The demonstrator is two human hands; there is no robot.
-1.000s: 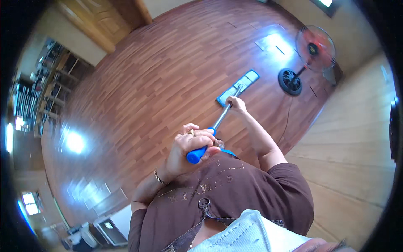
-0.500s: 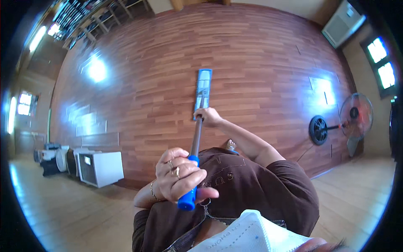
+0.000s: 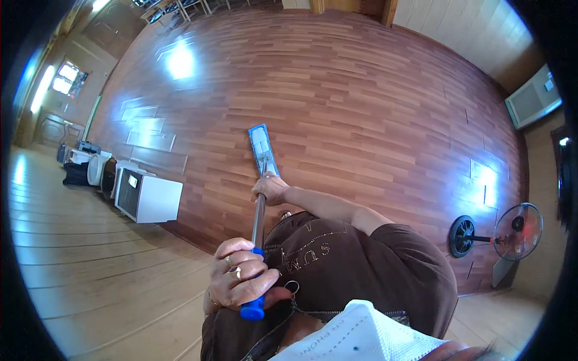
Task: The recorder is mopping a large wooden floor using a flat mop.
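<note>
A flat mop with a metal pole runs from close to my chest down to the floor. My left hand, with rings on its fingers, is wrapped round the blue grip at the pole's top end. Farther down, my right hand grips the metal pole, its arm reaching across in front of me. The blue-edged mop head lies on the wood floor just beyond my right hand. Its upper end tilts a little to the left, and its lower end is partly hidden by that hand.
Reddish wood flooring stretches ahead. A white box-shaped appliance stands at left with several items behind it. A standing fan with a round black base is at right. A white wall unit sits far right; chairs stand far left.
The whole view has turned, with the room's things shifting in the picture. The mop head has moved left and now slants the other way. Both hands keep their hold and sit farther left.
</note>
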